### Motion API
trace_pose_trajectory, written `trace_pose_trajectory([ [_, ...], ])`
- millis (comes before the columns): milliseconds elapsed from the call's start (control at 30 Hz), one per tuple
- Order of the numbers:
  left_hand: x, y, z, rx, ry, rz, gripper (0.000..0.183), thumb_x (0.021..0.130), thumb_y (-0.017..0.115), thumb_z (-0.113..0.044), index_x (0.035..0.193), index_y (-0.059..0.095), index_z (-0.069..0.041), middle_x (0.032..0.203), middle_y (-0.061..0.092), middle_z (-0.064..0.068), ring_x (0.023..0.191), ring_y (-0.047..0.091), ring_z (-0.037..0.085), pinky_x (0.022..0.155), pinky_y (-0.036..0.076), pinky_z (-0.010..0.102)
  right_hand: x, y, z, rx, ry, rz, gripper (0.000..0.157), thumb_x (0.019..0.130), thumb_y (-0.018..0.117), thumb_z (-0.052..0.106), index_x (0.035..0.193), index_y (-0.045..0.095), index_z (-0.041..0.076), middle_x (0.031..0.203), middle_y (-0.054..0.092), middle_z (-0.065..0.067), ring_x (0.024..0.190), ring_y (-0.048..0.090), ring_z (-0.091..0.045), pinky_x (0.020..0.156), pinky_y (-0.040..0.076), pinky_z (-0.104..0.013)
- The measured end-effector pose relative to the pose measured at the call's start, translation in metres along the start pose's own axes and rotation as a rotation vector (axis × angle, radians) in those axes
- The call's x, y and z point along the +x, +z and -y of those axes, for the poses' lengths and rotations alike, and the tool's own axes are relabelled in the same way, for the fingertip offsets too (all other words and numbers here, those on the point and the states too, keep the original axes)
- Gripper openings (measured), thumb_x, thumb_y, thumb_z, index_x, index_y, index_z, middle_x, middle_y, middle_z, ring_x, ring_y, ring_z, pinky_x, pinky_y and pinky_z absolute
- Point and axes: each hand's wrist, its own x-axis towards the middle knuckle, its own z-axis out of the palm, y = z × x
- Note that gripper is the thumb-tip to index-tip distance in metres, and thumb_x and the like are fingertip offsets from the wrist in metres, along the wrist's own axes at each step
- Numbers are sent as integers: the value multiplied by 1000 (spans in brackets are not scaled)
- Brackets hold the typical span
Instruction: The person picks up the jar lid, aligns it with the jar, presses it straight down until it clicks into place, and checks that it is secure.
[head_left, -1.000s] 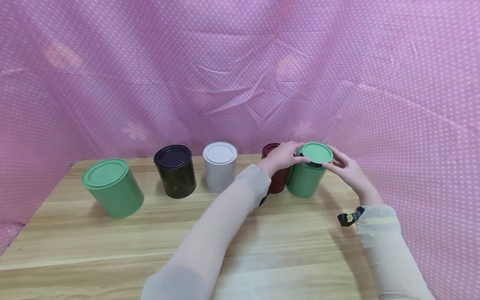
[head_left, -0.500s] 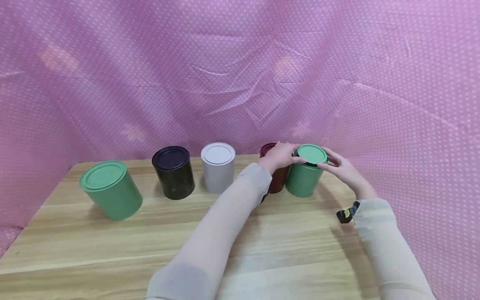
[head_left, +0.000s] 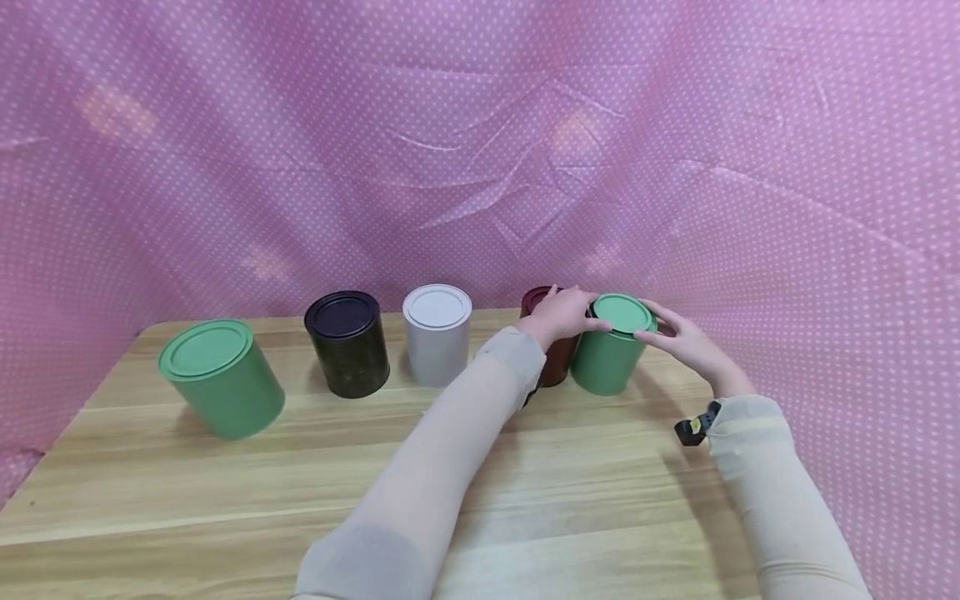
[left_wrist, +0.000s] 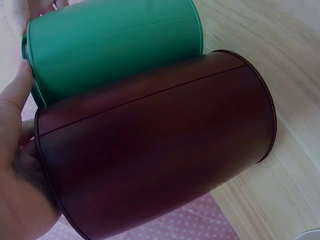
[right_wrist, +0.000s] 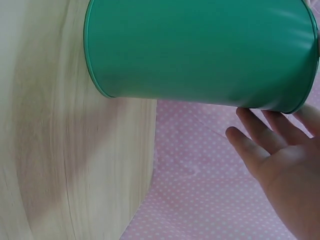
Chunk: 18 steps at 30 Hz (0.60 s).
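At the back right of the table, a green lid sits on the rim of a green can, with a dark sliver showing under its left edge. My left hand reaches over a dark red can and holds the lid's left side, thumb toward me. From the other side my right hand holds the lid's right edge between thumb and fingers. In the right wrist view, fingertips lie against the upper wall of the green can. The red can stands right beside the green one in the left wrist view.
A white can, a black can and a wider green can, all lidded, stand to the left along the back of the wooden table. A pink dotted cloth hangs behind and at both sides.
The green lid has come down from above the can's rim and slightly left, narrowing the dark gap. Both hands have moved down with it. The other cans stay where they were.
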Motion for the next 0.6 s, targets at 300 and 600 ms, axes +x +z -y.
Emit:
trace_pose_trajectory([
  [300, -4, -2, -1, -10, -38, 34, 63, 94, 55, -51, 148, 41, -22, 147, 48, -7, 147, 25, 18, 122, 8, 52, 5, -1, -3, -1, 18, 31, 71, 97, 57, 37, 156, 20, 22, 158, 26, -19, 141, 29, -47, 108, 20, -72],
  [600, -4, -1, -5, 5, -38, 59, 64, 95, 53, -52, 150, 38, -21, 151, 43, -7, 149, 19, 18, 123, 7, 46, 0, 2, -11, 39, 35, 1, 71, 96, 57, 42, 155, 19, 29, 159, 23, -16, 144, 23, -45, 107, 15, -75],
])
